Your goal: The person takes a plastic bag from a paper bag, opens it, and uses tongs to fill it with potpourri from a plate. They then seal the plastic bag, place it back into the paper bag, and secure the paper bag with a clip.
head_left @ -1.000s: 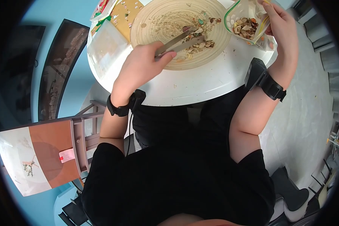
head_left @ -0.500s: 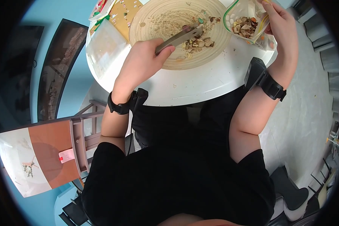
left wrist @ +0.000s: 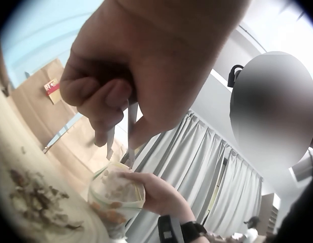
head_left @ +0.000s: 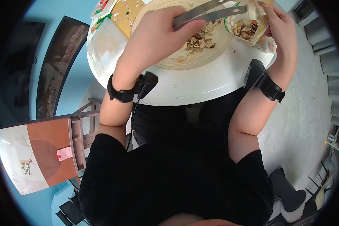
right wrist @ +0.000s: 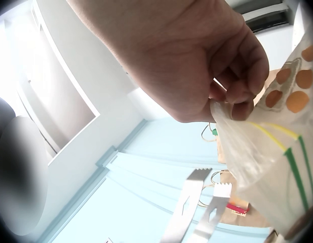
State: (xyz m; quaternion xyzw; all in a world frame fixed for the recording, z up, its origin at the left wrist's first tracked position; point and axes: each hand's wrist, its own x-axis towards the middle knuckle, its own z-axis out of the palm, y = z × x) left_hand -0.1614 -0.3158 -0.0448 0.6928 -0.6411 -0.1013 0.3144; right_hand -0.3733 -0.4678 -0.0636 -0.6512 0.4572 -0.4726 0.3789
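Metal tongs (head_left: 214, 14) are gripped in my left hand (head_left: 154, 39), their two arms apart and raised over the round plate (head_left: 173, 66), tips near the bag's mouth. Dried pieces (head_left: 199, 44) lie in a heap on the plate. My right hand (head_left: 281, 30) pinches the rim of a clear zip bag (head_left: 260, 32) with brown dried pieces inside. In the left wrist view the left fingers curl round the tongs (left wrist: 131, 126), above the bag (left wrist: 116, 195). The right wrist view has the toothed tong tips (right wrist: 212, 182) beside the bag (right wrist: 262, 162), nothing visible between them.
On the white table (head_left: 199, 88), a clear flat bag (head_left: 107, 45) lies left of the plate, beside a gold patterned sheet (head_left: 127, 15) and a red and white box (head_left: 103, 8). A chair (head_left: 77, 139) stands at the left.
My left hand has lifted the tongs off the heap and moved them up and right toward the bag. The tongs closed together, then spread again. The right hand has barely moved.
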